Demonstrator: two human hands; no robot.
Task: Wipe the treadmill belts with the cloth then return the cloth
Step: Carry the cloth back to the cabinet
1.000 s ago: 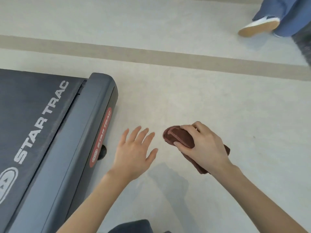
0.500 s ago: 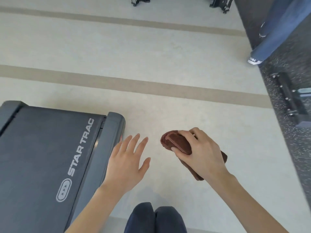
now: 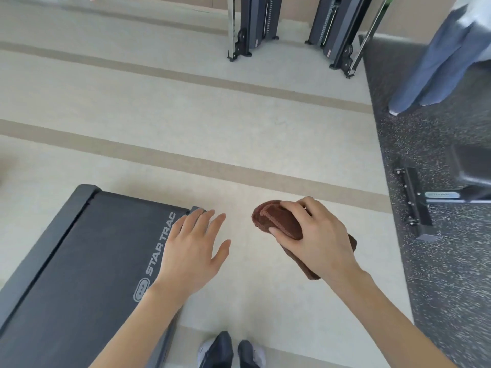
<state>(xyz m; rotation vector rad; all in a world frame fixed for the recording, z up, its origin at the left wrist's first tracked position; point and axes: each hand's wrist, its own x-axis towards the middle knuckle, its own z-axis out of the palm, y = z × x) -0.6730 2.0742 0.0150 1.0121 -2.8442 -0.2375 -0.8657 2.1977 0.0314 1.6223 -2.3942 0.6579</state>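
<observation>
Brown folded cloth, gripped by curled right hand above pale floor, long axis running far-left to near-right; left hand flat-fingered and holding nothing beside treadmill belt; weight-machine bases beyond; possibly a bench foot on speckled mat, right.

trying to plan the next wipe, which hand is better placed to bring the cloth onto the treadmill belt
Right, probably. The right hand grips the folded brown cloth, above the floor beside the treadmill belt. The left hand is nearer the belt but open and empty.
</observation>
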